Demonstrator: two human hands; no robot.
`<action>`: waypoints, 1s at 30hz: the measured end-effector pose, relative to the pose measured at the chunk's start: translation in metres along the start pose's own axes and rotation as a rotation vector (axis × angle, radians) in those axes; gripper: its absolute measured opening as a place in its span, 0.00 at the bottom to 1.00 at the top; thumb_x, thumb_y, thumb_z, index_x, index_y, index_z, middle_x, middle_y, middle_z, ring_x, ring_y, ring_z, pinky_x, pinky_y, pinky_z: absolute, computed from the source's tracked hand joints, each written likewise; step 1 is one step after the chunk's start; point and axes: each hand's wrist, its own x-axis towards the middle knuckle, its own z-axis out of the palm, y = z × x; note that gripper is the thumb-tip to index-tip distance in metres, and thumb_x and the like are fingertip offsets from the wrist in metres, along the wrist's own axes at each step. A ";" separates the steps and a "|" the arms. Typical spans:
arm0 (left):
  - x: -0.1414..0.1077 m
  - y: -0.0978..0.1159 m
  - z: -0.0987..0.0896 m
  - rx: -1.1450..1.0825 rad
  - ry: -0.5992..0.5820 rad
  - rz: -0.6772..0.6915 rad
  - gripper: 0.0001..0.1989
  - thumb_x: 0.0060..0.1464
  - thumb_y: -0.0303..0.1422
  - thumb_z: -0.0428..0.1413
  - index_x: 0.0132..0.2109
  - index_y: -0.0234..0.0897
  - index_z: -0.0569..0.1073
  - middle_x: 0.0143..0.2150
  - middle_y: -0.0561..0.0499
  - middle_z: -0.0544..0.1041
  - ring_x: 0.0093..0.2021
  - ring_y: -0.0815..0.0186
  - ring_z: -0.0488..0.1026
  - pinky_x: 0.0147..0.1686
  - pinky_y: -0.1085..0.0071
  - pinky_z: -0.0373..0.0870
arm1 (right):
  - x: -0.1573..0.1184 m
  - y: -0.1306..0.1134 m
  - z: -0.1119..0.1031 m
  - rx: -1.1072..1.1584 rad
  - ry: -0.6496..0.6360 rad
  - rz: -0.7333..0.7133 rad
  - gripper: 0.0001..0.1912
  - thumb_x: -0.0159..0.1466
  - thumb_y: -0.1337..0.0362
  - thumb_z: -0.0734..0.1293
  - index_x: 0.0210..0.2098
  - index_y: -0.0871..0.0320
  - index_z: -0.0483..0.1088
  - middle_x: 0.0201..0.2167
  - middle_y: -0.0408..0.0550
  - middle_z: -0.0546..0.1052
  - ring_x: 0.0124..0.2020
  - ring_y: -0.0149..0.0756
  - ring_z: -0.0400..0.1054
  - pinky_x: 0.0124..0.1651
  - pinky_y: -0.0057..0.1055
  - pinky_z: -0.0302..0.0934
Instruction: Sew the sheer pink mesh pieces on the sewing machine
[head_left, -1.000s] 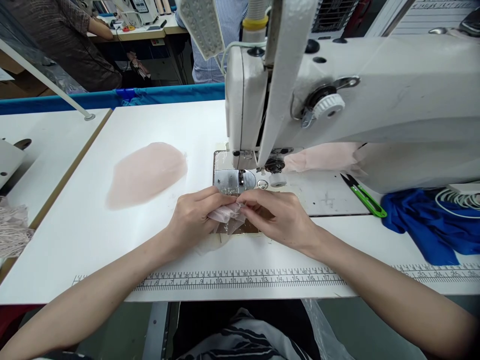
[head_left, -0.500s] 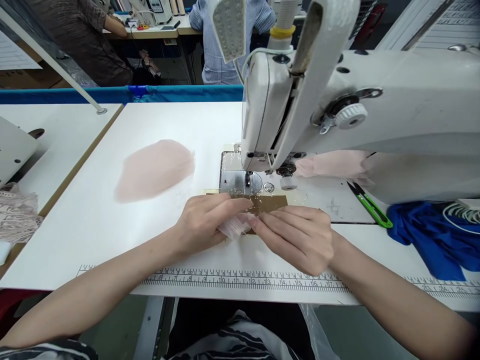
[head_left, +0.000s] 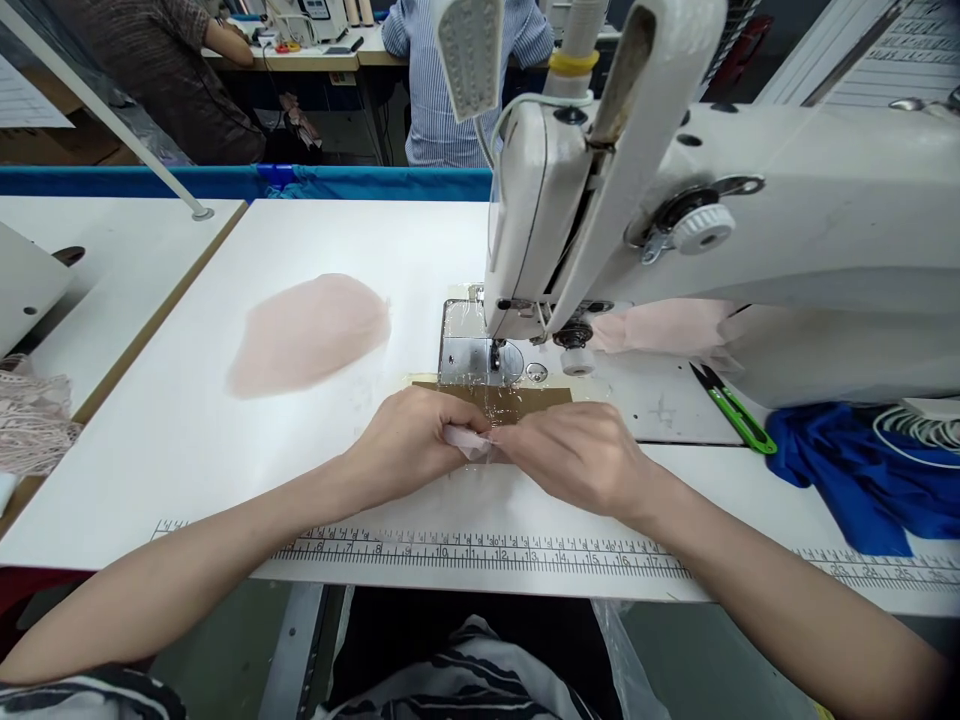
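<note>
Both hands meet in front of the sewing machine (head_left: 540, 220), just below its metal needle plate (head_left: 469, 358). My left hand (head_left: 416, 440) is closed around a small bunched piece of sheer pale pink fabric (head_left: 466, 441). Fingertips of my right hand (head_left: 577, 450) pinch the same fabric at its right end. Under the fingers lies a brown patch (head_left: 517, 402) on the table. A flat, oval-like piece of sheer pink fabric (head_left: 311, 335) rests to the left of the needle, apart from both hands.
Green thread snips (head_left: 739, 410) lie right of the needle, beside blue cloth (head_left: 847, 480). More pink fabric (head_left: 660, 326) sits under the machine arm. A ruler strip (head_left: 480, 550) runs along the front edge. White lace or cord (head_left: 34, 420) is piled at left. Two people are at a table behind.
My right hand has gone from extended fingers to a tighter pinch on the fabric. My left fingers have closed further around it, and the bunch shows smaller.
</note>
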 end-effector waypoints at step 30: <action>-0.010 -0.002 0.024 0.881 0.190 0.457 0.10 0.62 0.27 0.55 0.50 0.33 0.75 0.52 0.46 0.79 0.51 0.57 0.75 0.48 0.57 0.66 | 0.010 0.022 0.030 0.284 -0.116 0.816 0.07 0.63 0.66 0.69 0.28 0.56 0.74 0.21 0.40 0.71 0.27 0.31 0.64 0.37 0.32 0.56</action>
